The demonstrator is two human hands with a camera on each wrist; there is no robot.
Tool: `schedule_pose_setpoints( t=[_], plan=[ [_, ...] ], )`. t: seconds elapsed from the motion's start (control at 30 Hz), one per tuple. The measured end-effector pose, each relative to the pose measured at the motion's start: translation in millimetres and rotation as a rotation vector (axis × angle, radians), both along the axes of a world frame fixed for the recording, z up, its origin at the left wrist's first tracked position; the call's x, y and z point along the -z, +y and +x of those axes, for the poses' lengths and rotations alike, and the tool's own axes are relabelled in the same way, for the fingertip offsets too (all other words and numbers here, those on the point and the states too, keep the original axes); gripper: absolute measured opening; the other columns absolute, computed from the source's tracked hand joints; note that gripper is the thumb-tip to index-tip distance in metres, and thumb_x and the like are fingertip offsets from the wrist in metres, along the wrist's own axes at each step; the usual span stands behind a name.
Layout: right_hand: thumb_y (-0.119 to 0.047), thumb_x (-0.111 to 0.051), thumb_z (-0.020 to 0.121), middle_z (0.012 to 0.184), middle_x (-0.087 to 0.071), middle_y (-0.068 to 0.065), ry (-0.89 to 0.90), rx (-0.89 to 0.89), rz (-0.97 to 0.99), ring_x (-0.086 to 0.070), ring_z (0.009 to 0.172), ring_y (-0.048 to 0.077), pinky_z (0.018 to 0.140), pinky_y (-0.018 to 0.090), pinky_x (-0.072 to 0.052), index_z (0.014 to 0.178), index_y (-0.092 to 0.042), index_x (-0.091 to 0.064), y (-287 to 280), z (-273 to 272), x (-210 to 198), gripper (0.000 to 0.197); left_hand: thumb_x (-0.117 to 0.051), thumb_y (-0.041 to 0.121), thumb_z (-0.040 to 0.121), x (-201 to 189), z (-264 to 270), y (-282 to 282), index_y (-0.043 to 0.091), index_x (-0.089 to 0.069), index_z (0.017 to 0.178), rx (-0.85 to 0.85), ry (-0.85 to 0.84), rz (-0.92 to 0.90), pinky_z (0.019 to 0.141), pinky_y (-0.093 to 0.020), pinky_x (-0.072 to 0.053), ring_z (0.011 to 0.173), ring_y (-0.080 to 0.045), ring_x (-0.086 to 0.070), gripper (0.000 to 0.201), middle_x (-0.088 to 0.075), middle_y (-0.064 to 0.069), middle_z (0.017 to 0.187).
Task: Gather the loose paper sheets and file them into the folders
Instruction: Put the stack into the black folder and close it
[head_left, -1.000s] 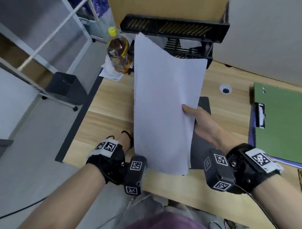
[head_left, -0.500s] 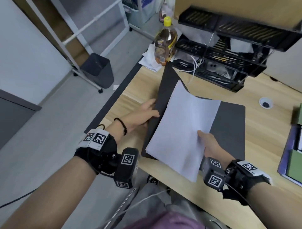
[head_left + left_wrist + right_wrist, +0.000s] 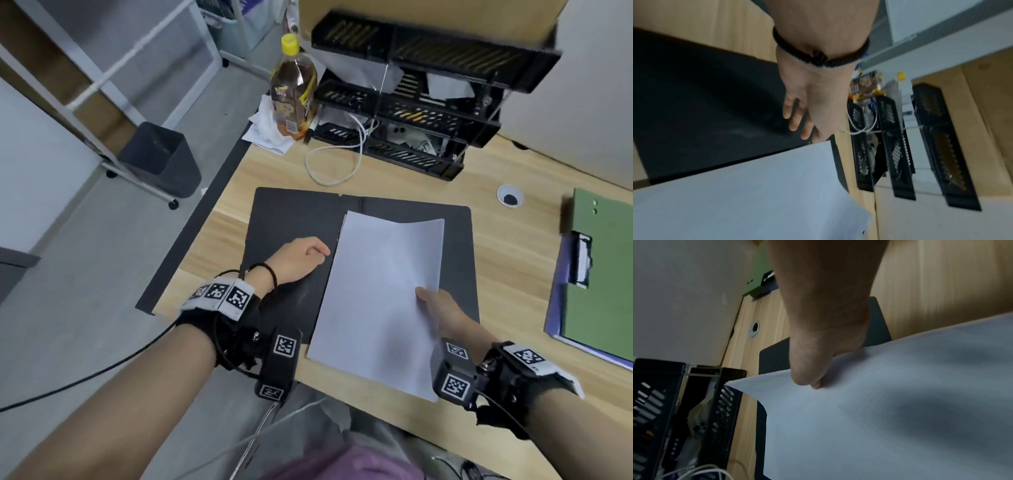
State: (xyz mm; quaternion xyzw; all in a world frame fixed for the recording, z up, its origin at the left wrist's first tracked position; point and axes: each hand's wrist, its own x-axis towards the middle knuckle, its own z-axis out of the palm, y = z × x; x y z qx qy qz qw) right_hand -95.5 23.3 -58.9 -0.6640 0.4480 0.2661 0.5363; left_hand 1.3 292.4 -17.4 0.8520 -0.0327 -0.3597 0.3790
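Note:
A black folder (image 3: 294, 219) lies spread flat on the wooden desk (image 3: 507, 274). White paper sheets (image 3: 380, 294) hang over its right half, their near end past the folder's front edge. My right hand (image 3: 433, 306) pinches the sheets at their right edge, thumb on top (image 3: 813, 381). My left hand (image 3: 301, 258) rests on the folder's left cover (image 3: 705, 105) beside the sheets (image 3: 756, 194), its fingers (image 3: 795, 120) straight against the cover. A green folder (image 3: 606, 270) with a clip lies at the right.
A black stacked letter tray (image 3: 411, 113) stands at the back of the desk, with a white cable (image 3: 335, 161) looped before it. A brown drink bottle (image 3: 293, 92) stands on tissue at the back left. A cable hole (image 3: 509, 197) is at the right. A bin (image 3: 157, 157) sits on the floor.
The left cover, held upright half a second ago, now lies flat under my left hand. The sheets, raised upright a second ago, have come down over the folder's right half.

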Motion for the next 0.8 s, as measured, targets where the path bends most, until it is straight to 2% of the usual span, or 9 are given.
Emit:
schedule_pose_setpoints(
  t=[0.13,0.2,0.27,0.33,0.43,0.5,0.63,0.73,0.8],
  plan=[
    [-0.014,-0.046,0.1,0.088,-0.067,0.015,-0.013,0.049,0.0,-0.067,0.066,0.027,0.06,0.031,-0.052,0.121,0.005,-0.056,-28,-12,1,0.031,-0.046,0.025,0.096,30,-5,-26,0.018,-0.062,0.115,0.105,0.111,0.073,0.093,-0.031,-0.045,0.101,-0.018,-0.057,0.026,-0.061,0.005,0.106],
    [-0.011,-0.045,0.1,0.086,-0.066,0.014,-0.021,0.067,0.0,-0.068,0.059,0.024,0.051,0.026,-0.053,0.122,0.008,-0.055,-41,-18,1,0.031,-0.047,0.025,0.096,42,-8,-23,0.017,-0.063,0.111,0.057,0.159,0.09,0.094,-0.033,-0.045,0.096,-0.02,-0.059,0.024,-0.063,0.003,0.1],
    [-0.01,-0.044,0.1,0.084,-0.065,0.013,-0.014,0.081,0.011,-0.066,0.058,0.024,0.041,0.02,-0.05,0.122,0.008,-0.054,-52,-24,0,0.03,-0.048,0.024,0.096,50,-9,-17,0.017,-0.064,0.103,-0.059,0.176,0.084,0.086,-0.03,-0.046,0.083,-0.017,-0.057,0.019,-0.063,0.006,0.086],
    [-0.01,-0.043,0.101,0.083,-0.064,0.013,-0.02,0.097,0.025,-0.065,0.059,0.025,0.037,0.019,-0.047,0.123,0.006,-0.051,-59,-27,2,0.029,-0.049,0.028,0.095,53,-6,-11,0.019,-0.064,0.093,-0.126,0.168,0.136,0.081,-0.03,-0.046,0.077,-0.017,-0.057,0.017,-0.064,0.006,0.079],
    [-0.009,-0.043,0.1,0.081,-0.062,0.012,-0.038,0.095,0.033,-0.066,0.049,0.019,0.035,0.017,-0.045,0.121,0.004,-0.052,-65,-26,7,0.026,-0.051,0.033,0.091,52,1,-10,0.017,-0.065,0.091,-0.148,0.164,0.238,0.088,-0.036,-0.051,0.082,-0.023,-0.063,0.021,-0.067,0.0,0.082],
    [-0.011,-0.043,0.1,0.08,-0.064,0.012,-0.057,0.089,0.033,-0.066,0.045,0.015,0.039,0.019,-0.047,0.118,0.002,-0.054,-69,-26,10,0.025,-0.052,0.035,0.087,49,3,-18,0.014,-0.064,0.093,-0.133,0.142,0.287,0.089,-0.041,-0.052,0.089,-0.027,-0.065,0.025,-0.07,-0.005,0.089],
    [-0.015,-0.043,0.1,0.086,-0.07,0.008,-0.114,0.044,0.009,-0.068,0.07,0.026,0.061,0.031,-0.053,0.119,-0.002,-0.059,-79,-23,13,0.028,-0.055,0.04,0.085,42,7,-54,0.024,-0.058,0.086,-0.082,0.078,0.275,0.09,-0.04,-0.051,0.093,-0.027,-0.065,0.016,-0.068,-0.001,0.098],
    [-0.017,-0.044,0.1,0.087,-0.072,0.004,-0.155,0.016,0.008,-0.069,0.073,0.023,0.062,0.03,-0.052,0.117,-0.006,-0.061,-85,-20,12,0.027,-0.063,0.052,0.08,46,7,-83,0.023,-0.051,0.105,-0.027,0.07,0.298,0.088,-0.035,-0.049,0.096,-0.024,-0.063,0.04,-0.06,0.003,0.105],
    [-0.018,-0.043,0.101,0.09,-0.072,0.003,-0.187,-0.024,0.027,-0.07,0.075,0.021,0.063,0.03,-0.052,0.116,-0.009,-0.061,-87,-19,9,0.026,-0.067,0.05,0.078,47,7,-95,0.017,-0.046,0.114,-0.01,0.046,0.35,0.081,-0.031,-0.046,0.096,-0.023,-0.06,0.053,-0.053,0.004,0.104]
  ],
)
